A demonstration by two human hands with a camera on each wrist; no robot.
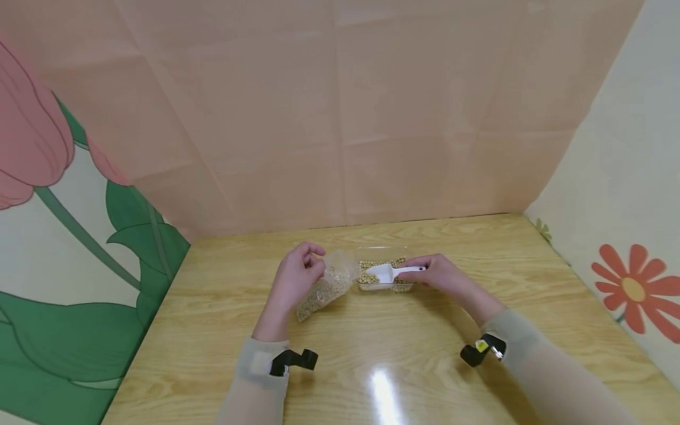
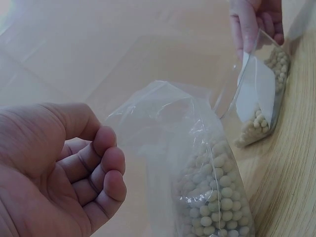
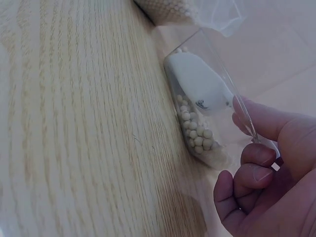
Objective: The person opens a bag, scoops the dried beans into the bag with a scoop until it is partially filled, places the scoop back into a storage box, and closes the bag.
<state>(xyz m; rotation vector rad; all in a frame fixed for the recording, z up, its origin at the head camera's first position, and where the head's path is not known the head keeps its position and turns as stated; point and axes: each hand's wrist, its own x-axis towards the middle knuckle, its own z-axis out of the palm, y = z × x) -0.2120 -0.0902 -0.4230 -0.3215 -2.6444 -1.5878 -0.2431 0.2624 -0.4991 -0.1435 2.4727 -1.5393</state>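
A clear plastic bag (image 2: 212, 192) of pale, round soybean-like beans leans on the table, its see-through upper part raised. My left hand (image 1: 301, 273) has its fingers curled at the bag's upper edge, pinching the film near the fingertips. To the right stands a clear rectangular container (image 1: 382, 248), partly filled with the same beans (image 3: 193, 129). A white scoop (image 1: 383, 273) lies inside it among the beans, its blade toward the bag. My right hand (image 1: 437, 273) grips the scoop's handle (image 1: 413, 269) between thumb and fingers at the container's right side.
Everything stands on a wood-grain table (image 1: 350, 366). Behind its far edge rises a pink-covered wall (image 1: 340, 118). Walls with painted flowers flank both sides. Each wrist carries a black camera mount (image 1: 292, 361) over a pale sleeve.
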